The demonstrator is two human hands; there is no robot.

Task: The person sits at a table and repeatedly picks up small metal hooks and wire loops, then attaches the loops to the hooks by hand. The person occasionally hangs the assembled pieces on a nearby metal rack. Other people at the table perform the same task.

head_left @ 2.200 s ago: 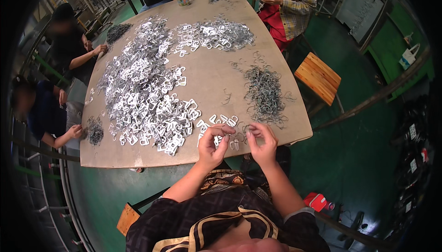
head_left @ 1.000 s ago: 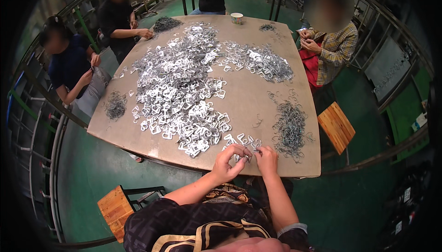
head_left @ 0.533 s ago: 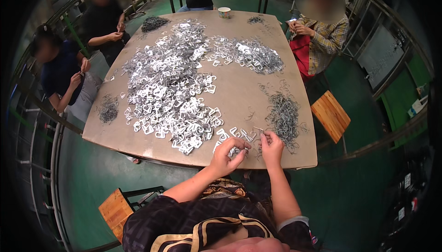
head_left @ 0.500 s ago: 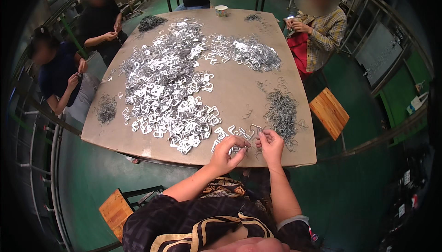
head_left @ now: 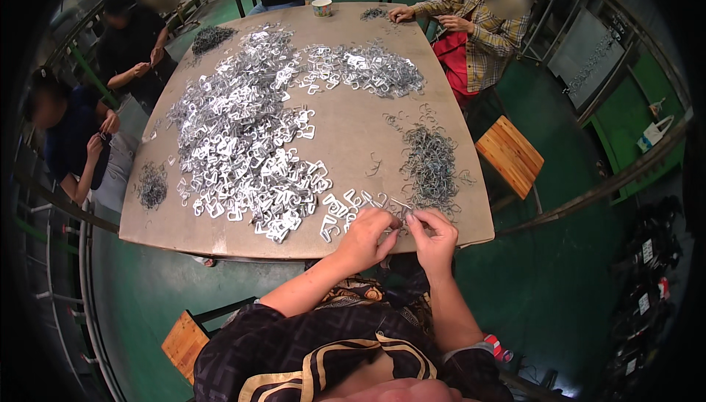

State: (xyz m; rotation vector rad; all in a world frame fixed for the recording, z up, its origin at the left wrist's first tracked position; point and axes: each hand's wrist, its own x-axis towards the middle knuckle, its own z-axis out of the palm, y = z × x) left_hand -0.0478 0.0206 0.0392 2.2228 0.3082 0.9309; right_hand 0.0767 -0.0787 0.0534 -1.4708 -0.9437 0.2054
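My left hand [head_left: 368, 240] and my right hand [head_left: 435, 242] meet over the near edge of the table, both closed in a pinch. Between thumb and forefinger of the right hand is a small silver metal hook [head_left: 400, 203], its end poking out beyond the fingertips. The left fingertips press together right beside it; what they hold is too small and hidden to make out. Left of my hands lie several loose flat silver hooks [head_left: 330, 227]. Just beyond the right hand spreads a pile of thin, dark bent wire pieces [head_left: 429, 167].
A large heap of silver hooks [head_left: 243, 130] covers the left half of the brown table [head_left: 349, 145]; a smaller heap [head_left: 382, 71] lies farther back. A paper cup [head_left: 321, 8] stands at the far edge. Several people sit around. Wooden stools [head_left: 510, 156] stand near the table.
My hands have come together, the left moving toward the right. My view has shifted, so the table sits farther left and higher. The person at far right now reaches to a small wire pile.
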